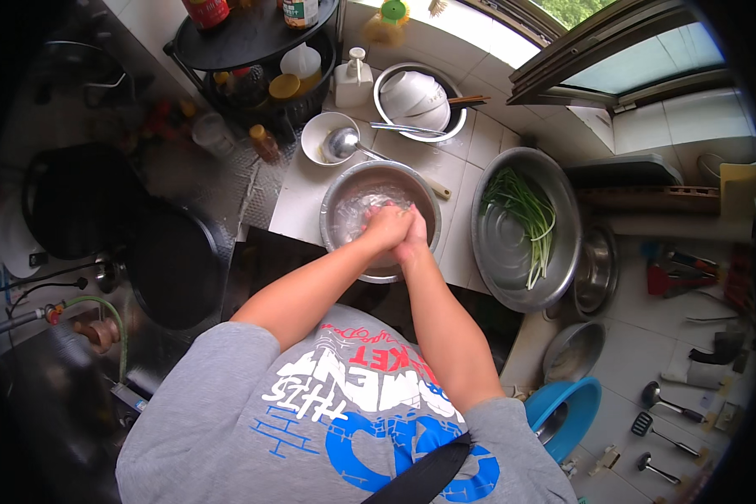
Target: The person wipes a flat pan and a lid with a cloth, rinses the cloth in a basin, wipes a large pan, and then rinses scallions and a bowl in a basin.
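Observation:
My left hand (389, 227) and my right hand (416, 234) are pressed together over a round metal basin (329, 236). The left one lies across the right, and most of the fingers are hidden. Whether anything sits between the palms does not show. Rippled, shiny clear water (373, 200) appears in the basin beyond my fingers. Just behind the rim stands a white bowl (312, 140) with a metal ladle (340, 145) resting in it. A pale handle (440, 188) sticks out beside the basin's right side.
Green scallions (529, 217) lie in a large metal basin (494, 252) on the right. Stacked white bowls (412, 101) fill another basin behind. A white pump bottle (353, 80) stands near a black shelf rack (258, 47). An opened window (630, 63) juts in above.

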Demonstrator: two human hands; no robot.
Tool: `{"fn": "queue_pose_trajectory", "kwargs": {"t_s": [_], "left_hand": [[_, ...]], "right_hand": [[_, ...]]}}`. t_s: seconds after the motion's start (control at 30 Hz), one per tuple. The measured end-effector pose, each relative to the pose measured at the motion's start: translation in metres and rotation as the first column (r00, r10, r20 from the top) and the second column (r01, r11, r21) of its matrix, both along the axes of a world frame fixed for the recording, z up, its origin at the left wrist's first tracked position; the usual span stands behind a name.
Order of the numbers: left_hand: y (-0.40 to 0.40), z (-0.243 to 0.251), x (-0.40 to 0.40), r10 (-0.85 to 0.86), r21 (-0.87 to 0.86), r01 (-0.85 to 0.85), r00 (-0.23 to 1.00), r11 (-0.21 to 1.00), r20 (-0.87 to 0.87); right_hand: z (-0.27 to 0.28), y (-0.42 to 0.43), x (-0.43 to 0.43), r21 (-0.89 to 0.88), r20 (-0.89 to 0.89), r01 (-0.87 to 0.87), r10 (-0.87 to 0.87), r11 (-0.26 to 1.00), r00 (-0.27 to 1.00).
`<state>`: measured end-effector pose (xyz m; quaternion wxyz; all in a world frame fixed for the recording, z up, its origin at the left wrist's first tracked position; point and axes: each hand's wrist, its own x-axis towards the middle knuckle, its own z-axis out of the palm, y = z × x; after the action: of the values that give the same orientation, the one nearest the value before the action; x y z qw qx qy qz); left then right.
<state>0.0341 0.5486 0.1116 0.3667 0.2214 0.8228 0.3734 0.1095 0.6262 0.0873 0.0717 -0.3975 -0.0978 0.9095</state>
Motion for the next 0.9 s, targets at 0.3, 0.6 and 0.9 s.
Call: {"fn": "queue_pose_trajectory", "kwargs": {"t_s": [0.3, 0.6, 0.9], "left_hand": [[-0.016, -0.004, -0.036, -0.059, -0.001, 0.063, 0.931, 0.998, -0.359], [-0.046, -0.042, -0.051, 0.287, 0.267, -0.218, 0.924, 0.939, -0.252], [-0.009, -0.021, -0.024, 0.137, 0.025, -0.135, 0.951, 0.990, -0.279]], "right_hand": [[0.027, -0.021, 0.003, 0.102, 0.078, -0.044, 0.036, 0.994, 0.996], [0.059, -0.006, 0.051, 0.896, 0.373, -0.381, -0.082, -0.229, 0.924], [0.034, -0.032, 0.032, 0.674, 0.737, -0.739, -0.079, 0.012, 0.671]]}}
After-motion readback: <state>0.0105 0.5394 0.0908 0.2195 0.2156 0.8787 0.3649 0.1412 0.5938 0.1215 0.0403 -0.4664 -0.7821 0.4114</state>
